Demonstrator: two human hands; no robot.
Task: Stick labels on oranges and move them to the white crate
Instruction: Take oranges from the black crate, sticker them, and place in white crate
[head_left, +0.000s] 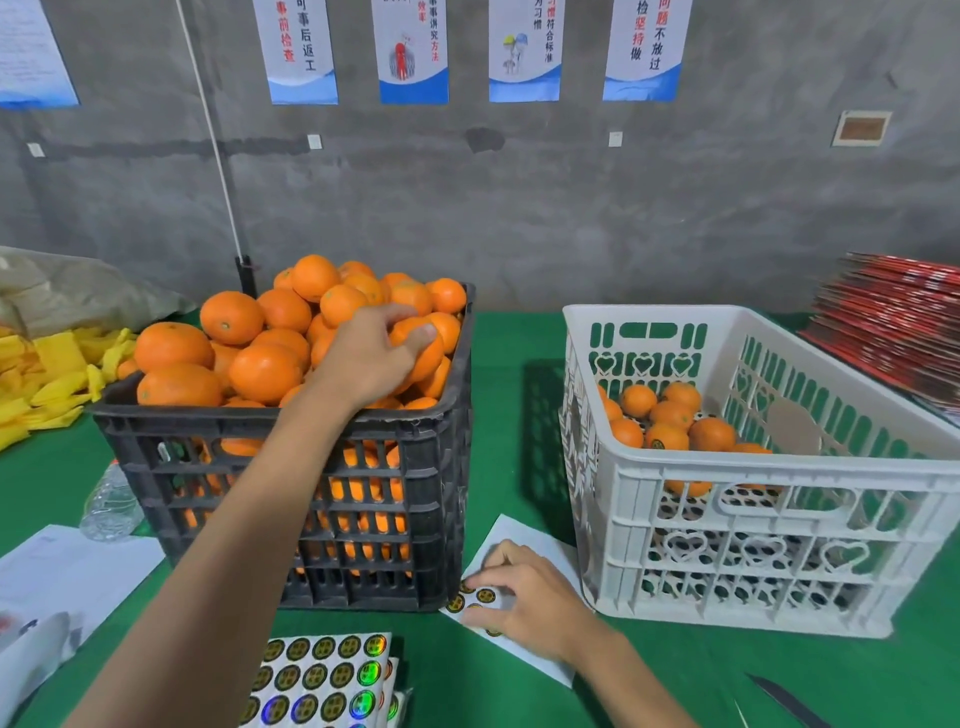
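Note:
A black crate (291, 447) on the left is heaped with oranges. My left hand (371, 353) reaches over the heap and grips one orange (422, 345) near the crate's right rim. The white crate (753, 514) stands to the right and holds several oranges (670, 415) on its floor. Between the two crates lies a white label sheet (524, 535) with a few round labels (475, 597) left on it. My right hand (524, 597) rests on that sheet, its fingertips pinching at one label.
Full sheets of shiny round labels (322, 675) lie at the front edge. A plastic bottle (111, 506) and papers (67, 577) lie at the left, yellow foam nets (47, 374) behind them. Red flat boxes (898, 317) are stacked at the back right. A dark blade (784, 701) lies at the front right.

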